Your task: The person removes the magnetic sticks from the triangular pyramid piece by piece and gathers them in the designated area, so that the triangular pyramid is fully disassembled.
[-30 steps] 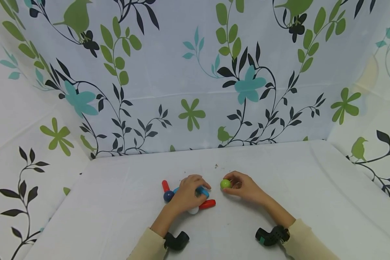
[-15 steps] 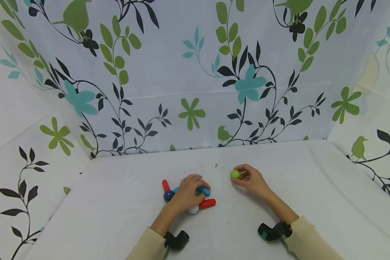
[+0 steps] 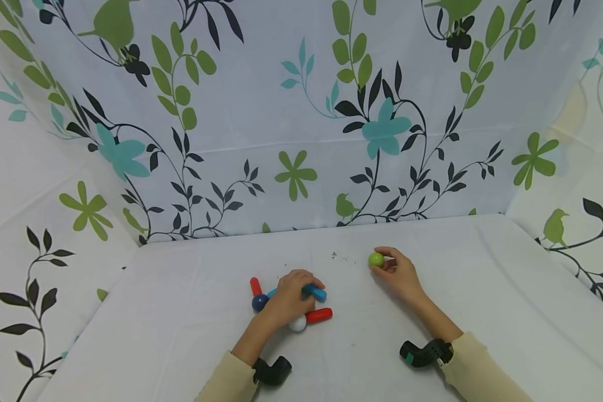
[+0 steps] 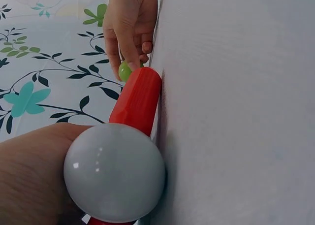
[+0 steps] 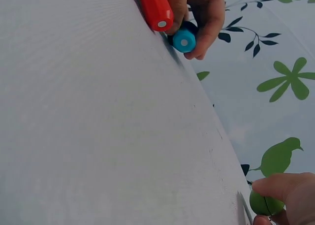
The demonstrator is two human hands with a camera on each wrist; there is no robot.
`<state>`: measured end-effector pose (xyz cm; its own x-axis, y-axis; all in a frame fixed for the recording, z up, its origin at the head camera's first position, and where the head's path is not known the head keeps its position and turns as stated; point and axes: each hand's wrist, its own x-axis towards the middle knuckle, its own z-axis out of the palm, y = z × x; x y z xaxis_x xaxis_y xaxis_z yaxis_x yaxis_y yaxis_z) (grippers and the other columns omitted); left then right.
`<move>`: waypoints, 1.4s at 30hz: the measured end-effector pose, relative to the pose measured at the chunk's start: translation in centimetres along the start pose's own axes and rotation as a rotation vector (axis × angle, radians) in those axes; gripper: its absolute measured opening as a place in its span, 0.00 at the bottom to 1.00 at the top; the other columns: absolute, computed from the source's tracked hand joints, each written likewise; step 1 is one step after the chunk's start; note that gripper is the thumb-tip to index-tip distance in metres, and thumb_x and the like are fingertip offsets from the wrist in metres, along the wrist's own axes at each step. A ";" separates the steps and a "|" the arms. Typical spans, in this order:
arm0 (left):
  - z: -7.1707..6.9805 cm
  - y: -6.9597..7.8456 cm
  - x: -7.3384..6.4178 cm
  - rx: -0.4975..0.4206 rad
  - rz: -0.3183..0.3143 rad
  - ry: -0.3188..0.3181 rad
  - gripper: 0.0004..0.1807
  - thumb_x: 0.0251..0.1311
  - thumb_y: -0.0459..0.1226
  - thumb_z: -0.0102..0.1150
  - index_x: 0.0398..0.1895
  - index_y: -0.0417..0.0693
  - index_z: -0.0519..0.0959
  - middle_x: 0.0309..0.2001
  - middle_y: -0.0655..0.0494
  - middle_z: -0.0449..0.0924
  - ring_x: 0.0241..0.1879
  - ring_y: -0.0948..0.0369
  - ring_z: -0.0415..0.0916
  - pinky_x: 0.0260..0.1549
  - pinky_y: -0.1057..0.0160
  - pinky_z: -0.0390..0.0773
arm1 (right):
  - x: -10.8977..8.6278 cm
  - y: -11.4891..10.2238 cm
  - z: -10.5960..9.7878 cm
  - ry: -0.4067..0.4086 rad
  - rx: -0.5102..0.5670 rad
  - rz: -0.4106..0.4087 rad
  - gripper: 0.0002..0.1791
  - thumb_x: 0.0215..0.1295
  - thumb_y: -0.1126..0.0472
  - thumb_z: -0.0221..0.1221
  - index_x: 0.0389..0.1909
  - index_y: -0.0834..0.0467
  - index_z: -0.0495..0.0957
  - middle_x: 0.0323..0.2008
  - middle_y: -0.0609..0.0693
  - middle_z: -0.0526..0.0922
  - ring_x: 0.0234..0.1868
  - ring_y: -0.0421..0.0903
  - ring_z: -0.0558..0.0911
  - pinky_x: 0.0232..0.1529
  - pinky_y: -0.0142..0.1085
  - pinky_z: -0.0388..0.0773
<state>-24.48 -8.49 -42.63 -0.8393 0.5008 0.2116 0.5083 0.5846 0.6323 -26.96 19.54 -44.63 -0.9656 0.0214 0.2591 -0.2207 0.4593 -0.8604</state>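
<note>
My right hand point(image 3: 401, 279) pinches a lime-green ball point(image 3: 376, 260) between thumb and fingers, right of the other pieces. My left hand point(image 3: 290, 300) grips a light blue rod point(image 3: 315, 292); the right wrist view shows the rod's pale round end point(image 5: 184, 43) between thumb and finger. Below that hand, a red rod point(image 3: 319, 315) extends from a white ball point(image 3: 297, 323), large in the left wrist view. At the left hand's other side, a dark blue ball point(image 3: 259, 302) adjoins another red rod point(image 3: 255, 286). The palm hides the middle of this cluster.
A white cloth covers the table point(image 3: 457, 290). Behind it hangs a curtain point(image 3: 261, 123) printed with leaves, birds and flowers. Small brown specks point(image 3: 334, 255) mark the cloth beyond the hands. Black wrist cameras point(image 3: 272, 371) sit near both sleeves.
My right hand has carried the green ball away from the cluster, to the right and toward the back of the table. The left hand has stayed in place on the blue rod.
</note>
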 end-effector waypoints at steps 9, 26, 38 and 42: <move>-0.4 0.2 -0.1 0.047 -0.060 0.008 0.16 0.61 0.32 0.62 0.52 0.45 0.79 0.55 0.48 0.78 0.60 0.49 0.69 0.60 0.42 0.67 | 0.3 0.6 0.3 -0.013 -0.059 -0.041 0.24 0.60 0.71 0.63 0.59 0.67 0.73 0.45 0.64 0.79 0.30 0.40 0.71 0.30 0.26 0.69; -0.7 -0.7 0.0 0.074 -0.066 0.040 0.16 0.65 0.37 0.61 0.55 0.44 0.79 0.51 0.50 0.79 0.52 0.54 0.75 0.54 0.53 0.76 | 0.2 0.5 0.2 -0.009 -0.069 -0.013 0.27 0.60 0.69 0.64 0.61 0.67 0.72 0.49 0.63 0.77 0.33 0.43 0.72 0.31 0.26 0.69; -0.6 -0.9 0.0 0.073 -0.043 0.047 0.15 0.67 0.38 0.58 0.55 0.43 0.78 0.50 0.50 0.78 0.51 0.55 0.75 0.54 0.54 0.76 | -0.1 0.1 0.1 0.023 -0.058 -0.076 0.28 0.59 0.69 0.65 0.61 0.68 0.71 0.52 0.65 0.75 0.41 0.51 0.74 0.36 0.25 0.70; -0.7 -0.9 -0.1 0.059 -0.044 0.044 0.16 0.68 0.37 0.57 0.56 0.43 0.78 0.51 0.49 0.77 0.52 0.54 0.75 0.55 0.52 0.75 | 0.0 -0.3 0.1 0.060 -0.061 -0.115 0.28 0.57 0.69 0.66 0.60 0.66 0.72 0.53 0.65 0.75 0.42 0.52 0.73 0.37 0.28 0.69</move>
<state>-25.00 -9.45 -42.67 -0.8680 0.4463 0.2177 0.4802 0.6427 0.5969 -26.90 19.29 -44.39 -0.9239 0.0180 0.3823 -0.3192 0.5148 -0.7956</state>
